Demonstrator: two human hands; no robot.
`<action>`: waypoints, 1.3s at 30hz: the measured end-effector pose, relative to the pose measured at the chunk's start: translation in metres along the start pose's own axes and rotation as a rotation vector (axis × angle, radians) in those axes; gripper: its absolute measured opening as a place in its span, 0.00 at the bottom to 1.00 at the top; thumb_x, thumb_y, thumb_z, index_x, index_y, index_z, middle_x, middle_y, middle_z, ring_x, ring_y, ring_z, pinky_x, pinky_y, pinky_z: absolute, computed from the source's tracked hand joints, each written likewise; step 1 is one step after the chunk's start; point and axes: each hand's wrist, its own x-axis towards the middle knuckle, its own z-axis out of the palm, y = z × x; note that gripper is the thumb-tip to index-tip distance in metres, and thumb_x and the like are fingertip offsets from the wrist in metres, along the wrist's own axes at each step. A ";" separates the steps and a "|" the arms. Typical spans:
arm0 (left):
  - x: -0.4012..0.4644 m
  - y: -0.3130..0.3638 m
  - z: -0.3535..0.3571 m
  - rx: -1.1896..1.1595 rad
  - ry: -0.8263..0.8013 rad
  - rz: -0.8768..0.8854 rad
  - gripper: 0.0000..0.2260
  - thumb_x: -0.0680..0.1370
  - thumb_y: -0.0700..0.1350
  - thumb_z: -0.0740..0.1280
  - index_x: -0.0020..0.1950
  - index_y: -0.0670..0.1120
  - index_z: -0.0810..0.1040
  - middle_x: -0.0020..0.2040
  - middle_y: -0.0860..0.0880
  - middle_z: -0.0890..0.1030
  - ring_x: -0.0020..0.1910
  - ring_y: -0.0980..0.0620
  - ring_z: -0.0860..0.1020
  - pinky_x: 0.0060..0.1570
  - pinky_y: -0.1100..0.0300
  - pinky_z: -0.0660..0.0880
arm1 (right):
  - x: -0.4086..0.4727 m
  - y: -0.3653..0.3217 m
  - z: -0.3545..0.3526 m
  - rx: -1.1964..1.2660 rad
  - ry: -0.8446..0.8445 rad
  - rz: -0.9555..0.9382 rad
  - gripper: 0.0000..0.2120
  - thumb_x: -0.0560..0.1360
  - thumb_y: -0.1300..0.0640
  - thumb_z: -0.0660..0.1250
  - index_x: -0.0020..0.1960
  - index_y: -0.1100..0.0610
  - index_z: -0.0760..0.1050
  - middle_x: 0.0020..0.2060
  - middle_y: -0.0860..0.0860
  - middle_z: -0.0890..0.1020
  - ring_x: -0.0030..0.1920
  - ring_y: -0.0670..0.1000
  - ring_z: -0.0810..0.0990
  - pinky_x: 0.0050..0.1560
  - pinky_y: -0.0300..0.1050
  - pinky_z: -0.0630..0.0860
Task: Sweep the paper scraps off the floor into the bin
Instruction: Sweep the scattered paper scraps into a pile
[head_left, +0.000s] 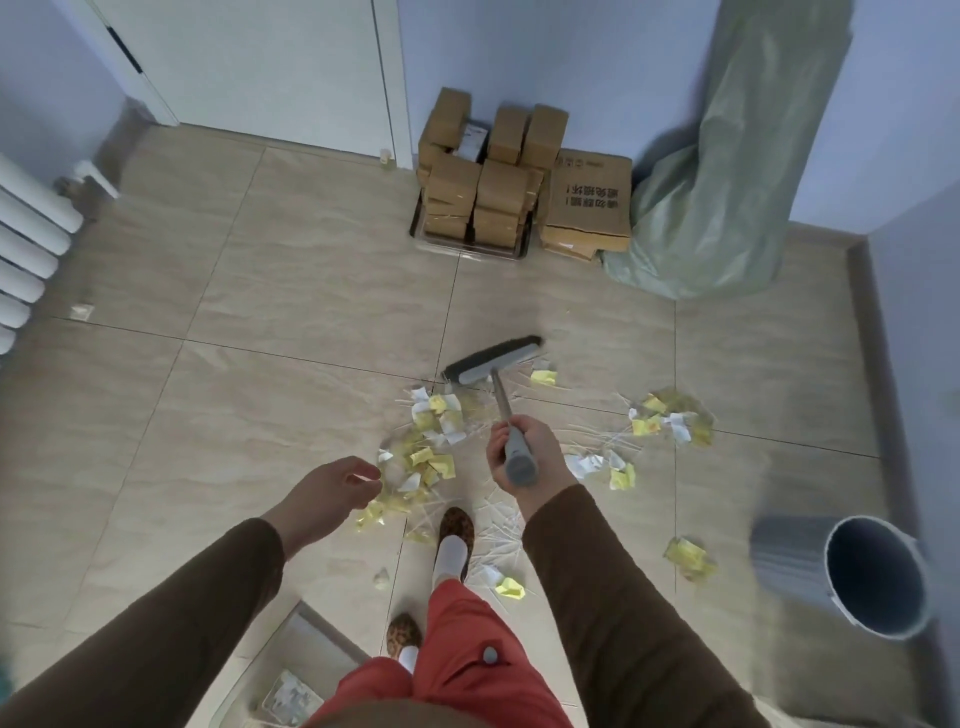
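The tiled floor (270, 291) fills most of the head view. At about one o'clock a tall green sack (737, 171) leans against the wall, and just beside it at twelve o'clock stands a stack of cardboard boxes (498, 182). A white radiator (26, 254) lines the nine o'clock edge. At four o'clock the grey bin (857, 577) lies tipped toward the camera, its dark mouth showing (its outline is blurred). At seven o'clock part of a grey dustpan (311, 649) lies on the tiles.

The broom (493, 361) stands near the centre, its head on the floor and its handle running down to the right hand (524, 452), whose fingers are wrapped round the grip. The left hand (332, 491) hangs at about eight o'clock from the broom head, fingers loosely curled and grasping nothing.

The paper scraps (431, 441), yellow and white, lie scattered from below the broom head between the two hands, with more at three o'clock of the handle and a few near the bin. A patterned slipper (457, 530) stands among them.
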 end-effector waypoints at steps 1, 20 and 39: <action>-0.002 0.002 0.003 0.008 -0.001 0.018 0.11 0.80 0.45 0.67 0.61 0.45 0.79 0.53 0.45 0.84 0.51 0.49 0.82 0.52 0.54 0.77 | -0.017 0.006 -0.005 0.023 -0.008 -0.004 0.04 0.81 0.59 0.60 0.52 0.60 0.68 0.32 0.53 0.72 0.19 0.46 0.73 0.17 0.36 0.72; -0.071 -0.001 0.122 0.107 -0.161 0.177 0.08 0.78 0.48 0.69 0.56 0.47 0.80 0.53 0.45 0.84 0.52 0.47 0.83 0.50 0.53 0.78 | -0.194 0.055 -0.206 -0.505 0.103 -0.302 0.18 0.79 0.65 0.61 0.67 0.54 0.67 0.31 0.54 0.74 0.25 0.48 0.69 0.20 0.38 0.68; -0.036 0.155 0.326 0.150 -0.084 0.123 0.10 0.80 0.45 0.67 0.60 0.44 0.80 0.54 0.45 0.83 0.51 0.47 0.82 0.53 0.52 0.78 | -0.182 -0.274 -0.371 -1.163 0.427 -0.516 0.23 0.79 0.63 0.62 0.73 0.49 0.68 0.41 0.56 0.81 0.34 0.50 0.78 0.32 0.42 0.78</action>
